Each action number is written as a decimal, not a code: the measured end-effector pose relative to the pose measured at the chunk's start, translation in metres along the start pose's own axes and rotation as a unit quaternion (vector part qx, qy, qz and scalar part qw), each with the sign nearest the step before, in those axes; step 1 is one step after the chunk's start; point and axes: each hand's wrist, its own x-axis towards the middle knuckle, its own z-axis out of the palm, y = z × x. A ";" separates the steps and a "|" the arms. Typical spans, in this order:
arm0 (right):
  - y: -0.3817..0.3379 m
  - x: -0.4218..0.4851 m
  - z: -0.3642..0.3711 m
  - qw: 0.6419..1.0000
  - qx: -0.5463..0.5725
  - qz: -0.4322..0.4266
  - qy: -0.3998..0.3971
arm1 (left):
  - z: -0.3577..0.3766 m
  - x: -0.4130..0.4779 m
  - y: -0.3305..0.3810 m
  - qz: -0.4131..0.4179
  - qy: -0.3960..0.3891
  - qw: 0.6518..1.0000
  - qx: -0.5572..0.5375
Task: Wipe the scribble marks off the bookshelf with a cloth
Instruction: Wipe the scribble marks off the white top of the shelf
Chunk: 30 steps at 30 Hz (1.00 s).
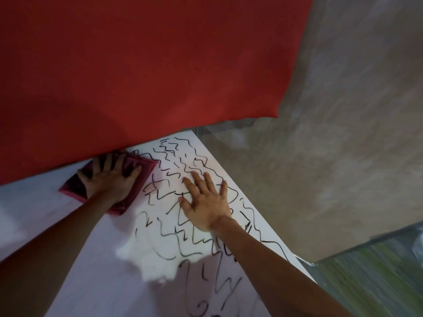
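Observation:
The white bookshelf top (109,266) fills the lower half of the view and carries several black scribble marks (180,161) across its right part. A dark red cloth (146,165) lies flat on it near the red wall. My left hand (109,179) presses on the cloth with fingers spread and straight. My right hand (206,200) rests flat on the scribbled surface to the right of the cloth, fingers spread, holding nothing. The left part of the top shows no marks.
A red wall (137,65) rises right behind the shelf. Grey concrete floor (332,133) lies beyond the shelf's right edge. A green striped surface (377,277) sits at the lower right.

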 end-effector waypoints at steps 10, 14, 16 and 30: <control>-0.003 -0.004 -0.001 1.000 0.005 0.006 0.004 | 0.005 -0.098 -0.005 0.080 -0.026 0.996 0.032; -0.003 -0.006 0.000 1.000 0.008 0.004 0.002 | 0.004 -0.069 -0.009 0.095 -0.022 0.994 0.044; -0.003 -0.007 0.001 1.000 0.012 0.003 -0.002 | 0.004 -0.049 -0.011 0.088 -0.015 0.995 0.031; -0.002 -0.002 -0.004 1.000 0.005 0.007 -0.006 | -0.003 -0.003 0.007 0.010 -0.013 1.000 0.019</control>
